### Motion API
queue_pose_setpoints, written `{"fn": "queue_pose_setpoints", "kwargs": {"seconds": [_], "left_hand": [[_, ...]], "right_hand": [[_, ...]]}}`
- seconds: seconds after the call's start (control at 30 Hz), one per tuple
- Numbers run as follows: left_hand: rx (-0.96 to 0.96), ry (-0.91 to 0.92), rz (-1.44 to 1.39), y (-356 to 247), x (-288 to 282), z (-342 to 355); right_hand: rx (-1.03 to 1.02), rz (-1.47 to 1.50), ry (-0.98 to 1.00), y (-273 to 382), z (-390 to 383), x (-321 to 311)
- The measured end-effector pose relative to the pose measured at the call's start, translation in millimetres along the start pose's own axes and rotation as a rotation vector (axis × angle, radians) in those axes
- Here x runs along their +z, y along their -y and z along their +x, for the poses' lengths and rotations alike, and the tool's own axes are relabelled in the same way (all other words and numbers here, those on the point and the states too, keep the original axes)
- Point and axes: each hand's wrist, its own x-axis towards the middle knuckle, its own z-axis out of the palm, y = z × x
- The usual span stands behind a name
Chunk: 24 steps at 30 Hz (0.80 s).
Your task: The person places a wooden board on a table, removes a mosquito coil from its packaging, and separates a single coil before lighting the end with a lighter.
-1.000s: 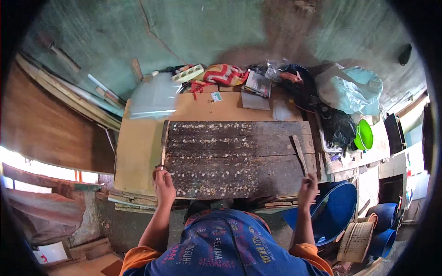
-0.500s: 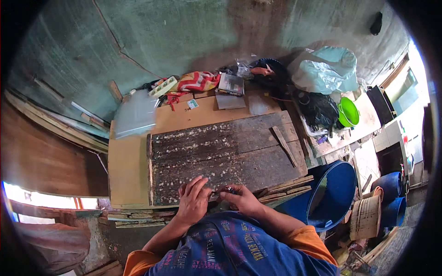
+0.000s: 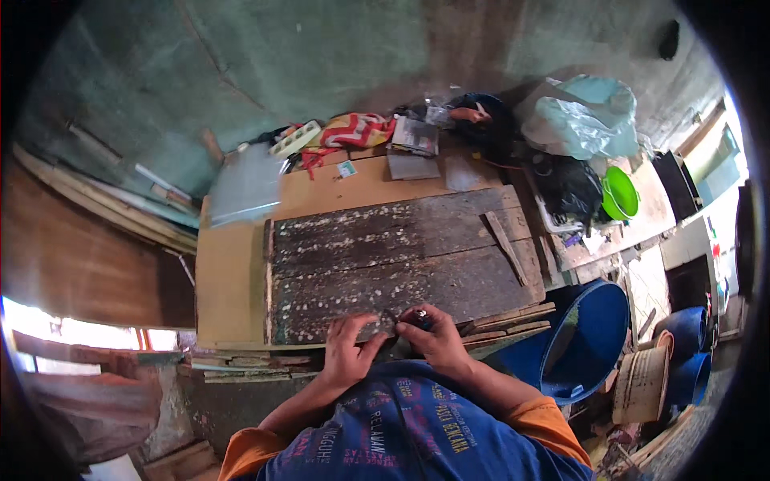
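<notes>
My left hand [image 3: 351, 349] is at the front edge of a dark, weathered plank board [image 3: 337, 268], fingers bent and apart near the thumb. Just right of it my right hand [image 3: 433, 345] is closed on a small dark tool [image 3: 419, 319], largely hidden by the fingers. Rows of pale specks cover much of the board's left and middle. A loose wooden strip [image 3: 503, 244] lies slanted on its right part, and a narrow batten [image 3: 269, 280] runs along its left edge.
The board lies on a tan tabletop [image 3: 224, 280]. Cloths [image 3: 361, 132], bags [image 3: 577, 116] and a clear sheet [image 3: 241, 184] line the back. A green bucket [image 3: 619, 195] stands right. A large blue barrel [image 3: 581, 345] is below right; planks [image 3: 104, 208] lean at left.
Both hands have come together at the board's front edge. The wooden strip that my right hand held a second ago now lies on the board; that hand now grips a dark tool.
</notes>
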Motion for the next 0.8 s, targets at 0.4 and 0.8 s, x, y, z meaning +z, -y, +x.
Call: {"fn": "queue_pose_setpoints", "kwargs": {"seconds": [0.4,0.8], "left_hand": [[-0.161,0.049,-0.314,-24,-21,-11],[-0.773,0.264,-1.339,-32,-22,-20]], "right_hand": [[-0.119,0.008,-0.141,1,-2,26],[-0.216,0.174,0.052,6,-11,33]]}}
